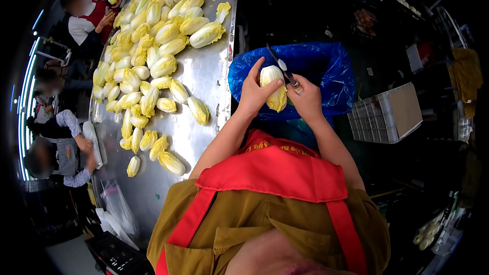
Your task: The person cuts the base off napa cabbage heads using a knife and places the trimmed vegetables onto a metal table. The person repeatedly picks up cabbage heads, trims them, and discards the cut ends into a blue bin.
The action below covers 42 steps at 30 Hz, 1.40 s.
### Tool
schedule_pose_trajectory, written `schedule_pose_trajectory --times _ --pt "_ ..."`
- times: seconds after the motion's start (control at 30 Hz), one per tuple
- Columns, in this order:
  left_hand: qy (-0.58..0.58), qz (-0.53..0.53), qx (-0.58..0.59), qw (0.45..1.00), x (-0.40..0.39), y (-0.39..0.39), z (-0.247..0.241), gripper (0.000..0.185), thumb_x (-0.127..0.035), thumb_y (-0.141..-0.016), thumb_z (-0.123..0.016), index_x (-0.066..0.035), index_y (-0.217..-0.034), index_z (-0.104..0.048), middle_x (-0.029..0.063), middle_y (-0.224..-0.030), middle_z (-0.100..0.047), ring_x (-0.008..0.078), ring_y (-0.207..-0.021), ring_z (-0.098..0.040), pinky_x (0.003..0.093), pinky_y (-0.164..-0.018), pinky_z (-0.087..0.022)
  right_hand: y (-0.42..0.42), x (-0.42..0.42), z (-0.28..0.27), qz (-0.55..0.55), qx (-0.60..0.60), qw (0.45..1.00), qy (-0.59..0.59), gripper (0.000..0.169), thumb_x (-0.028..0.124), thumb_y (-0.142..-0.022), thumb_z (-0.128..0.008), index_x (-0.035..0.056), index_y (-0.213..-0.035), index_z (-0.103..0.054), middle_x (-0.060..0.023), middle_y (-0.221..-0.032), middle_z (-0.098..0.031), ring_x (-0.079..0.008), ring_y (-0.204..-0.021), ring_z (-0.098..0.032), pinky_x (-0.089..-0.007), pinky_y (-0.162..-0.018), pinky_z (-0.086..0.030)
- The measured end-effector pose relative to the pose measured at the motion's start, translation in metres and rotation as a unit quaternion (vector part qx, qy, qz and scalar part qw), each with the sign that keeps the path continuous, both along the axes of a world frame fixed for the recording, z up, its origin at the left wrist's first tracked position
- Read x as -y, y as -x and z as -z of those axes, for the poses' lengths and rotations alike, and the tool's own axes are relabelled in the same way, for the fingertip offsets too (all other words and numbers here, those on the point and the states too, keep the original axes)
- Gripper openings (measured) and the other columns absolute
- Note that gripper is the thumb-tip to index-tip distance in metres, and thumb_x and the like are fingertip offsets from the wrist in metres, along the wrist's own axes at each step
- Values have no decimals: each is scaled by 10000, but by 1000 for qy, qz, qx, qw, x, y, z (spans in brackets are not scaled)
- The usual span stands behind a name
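Note:
My left hand (253, 94) is wrapped around a small napa cabbage (273, 98), its thumb across the front. The cabbage is held with its white base up and its yellow leaf tips towards me. In my right hand (306, 97) is a knife (273, 54), its dark blade pointing up and away to the left. A small white piece (282, 65), apparently cabbage, is at the blade. Both hands are above a bin lined with a blue plastic bag (336, 80). The bin's contents are mostly hidden in shadow.
On my left, a steel table (198, 137) carries a large heap of napa cabbages (153, 34). Clear plastic bags (116, 206) lie at its near end. Several people are along its far side. A grey plastic crate (374, 116) stands on the floor right of the bin.

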<state>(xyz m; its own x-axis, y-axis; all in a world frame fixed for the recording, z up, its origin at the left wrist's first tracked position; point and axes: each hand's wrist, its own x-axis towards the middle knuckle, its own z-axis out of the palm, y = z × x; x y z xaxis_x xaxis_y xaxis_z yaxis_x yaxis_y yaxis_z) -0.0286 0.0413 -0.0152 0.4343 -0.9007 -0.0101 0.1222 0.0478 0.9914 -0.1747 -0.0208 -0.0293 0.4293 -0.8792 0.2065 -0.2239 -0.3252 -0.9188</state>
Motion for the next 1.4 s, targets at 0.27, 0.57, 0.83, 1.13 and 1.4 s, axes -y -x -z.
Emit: schedule_pose_trajectory --times 0.27,0.57,0.83,1.13,1.4 --pt "-21 1 57 998 -10 -3 -11 447 -158 -835 -697 -17 -1235 -557 88 -1047 -650 148 -914 -628 297 -810 -522 -4 0 -12 -72 42 981 -175 396 189 -815 -745 18 -1158 -647 -16 -788 -643 -68 -645 -563 -201 -580 -449" --pt "-37 -17 222 974 -6 1 20 679 -378 -639 -803 -74 -1212 -601 168 -1064 -604 325 -1036 -581 373 -903 -468 3 7 16 -74 8 982 -173 394 125 -873 -640 9 -1244 -575 -11 -720 -569 -59 -534 -509 -204 -446 -374" --pt "-53 2 279 959 -9 4 21 715 -325 -671 -767 -55 -1297 -550 190 -1127 -616 333 -1027 -608 384 -878 -488 -1 9 23 -71 -55 996 -16 408 74 -847 -653 -46 -1225 -555 -134 -1133 -634 -191 -988 -612 -310 -842 -493" --pt "29 58 37 997 -9 -17 8 578 -155 -849 -673 -55 -1380 -466 146 -1260 -577 193 -1100 -595 317 -920 -490 5 20 20 -68 110 955 -267 344 142 -851 -671 6 -1163 -616 -13 -750 -600 -67 -562 -529 -200 -495 -403" --pt "32 157 -32 987 1 -16 4 658 -142 -895 -659 -46 -1459 -334 97 -1158 -617 137 -1034 -587 272 -892 -480 6 20 -13 -136 104 943 -285 420 174 -815 -739 -27 -1164 -621 -10 -712 -599 -41 -523 -512 -180 -459 -396"
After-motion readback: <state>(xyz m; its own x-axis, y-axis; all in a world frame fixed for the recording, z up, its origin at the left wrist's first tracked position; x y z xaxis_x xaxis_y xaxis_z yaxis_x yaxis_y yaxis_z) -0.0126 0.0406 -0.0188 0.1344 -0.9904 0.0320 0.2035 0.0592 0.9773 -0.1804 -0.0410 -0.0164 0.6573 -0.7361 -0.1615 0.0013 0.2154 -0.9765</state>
